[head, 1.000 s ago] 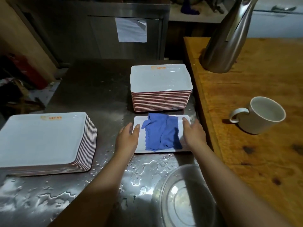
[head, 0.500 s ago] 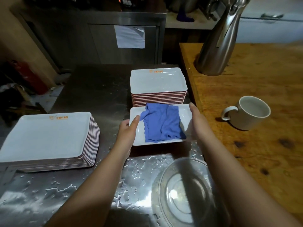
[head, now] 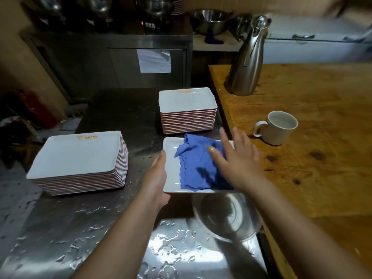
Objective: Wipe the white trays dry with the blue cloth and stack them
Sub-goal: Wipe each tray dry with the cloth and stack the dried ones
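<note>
1. The white tray is gripped at its left edge by the left hand, just in front of the far stack.
2. The soft blue cloth lies in it, under the open right hand.
3. The tray is judged stiff, light and slippery when wet; the rims are best held.
4. The mug appears empty.

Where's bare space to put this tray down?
Bare steel counter lies between the left stack and far stack, and wet steel in front of the left stack. Crowded near the bowl by the held tray.

Both forearms are bare to the hands, left and right; no sleeves show.
</note>
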